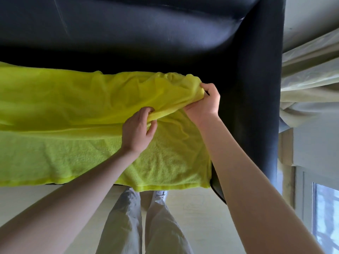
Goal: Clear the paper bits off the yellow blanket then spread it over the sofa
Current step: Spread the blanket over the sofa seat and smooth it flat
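Only the head view is given, and it looks down past two bare forearms at a dark navy, smooth-skinned sofa [165, 33] whose seat is largely covered by the bright yellow, fleecy blanket [73, 110]. That blanket lies flat over the front of the seat, with its near hem hanging just past the front edge, while a raised fold runs across it between the hands. The left hand [137, 130] has its fingers curled into that fold and pinches a ridge of cloth near the middle of the seat. The right hand [203, 103] is closed round a bunched corner of the same fold, close to the sofa's right armrest [260, 88]. Both grips look firm, with no slack fingers showing.

No paper bits can be seen on the exposed yellow surface, so the clearing part appears done, though anything caught inside the fold is hidden.

The risks from here are my own reading. A strip of bare dark seat shows between the blanket's far edge and the backrest, so pulling the fold unevenly could leave the spread skewed or that gap uncovered. A hard tug toward the armrest could drag the near hem up off the front edge. Letting the bunched corner go early would leave wrinkles by the armrest. The slick upholstery probably lets the cloth slide easily.

A pale curtain [310, 74] hangs to the right.
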